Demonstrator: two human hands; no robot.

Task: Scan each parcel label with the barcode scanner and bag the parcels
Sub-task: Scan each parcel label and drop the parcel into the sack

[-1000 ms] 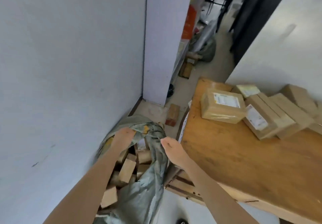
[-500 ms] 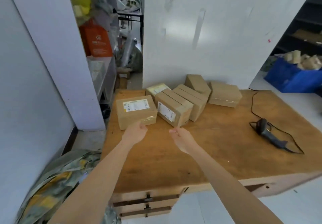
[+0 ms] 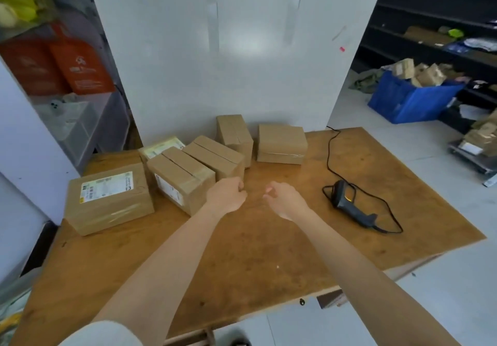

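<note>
Several brown cardboard parcels stand along the back of the wooden table. The nearest left parcel shows a white label on top. Beside it a second parcel has a label on its front side, and a third parcel leans against it. Two more parcels stand by the white panel. A black barcode scanner lies on the table at the right with its cable trailing. My left hand hovers just right of the second parcel, fingers curled, holding nothing. My right hand hangs loosely open, left of the scanner.
A white panel rises behind the parcels. A blue crate of parcels and dark shelves stand at the right. Orange bags sit on a shelf at the left. A corner of the sack shows at the bottom left.
The view swung from the sack on the floor up to the table. Both hands left the sack and moved right over the table, toward its middle.
</note>
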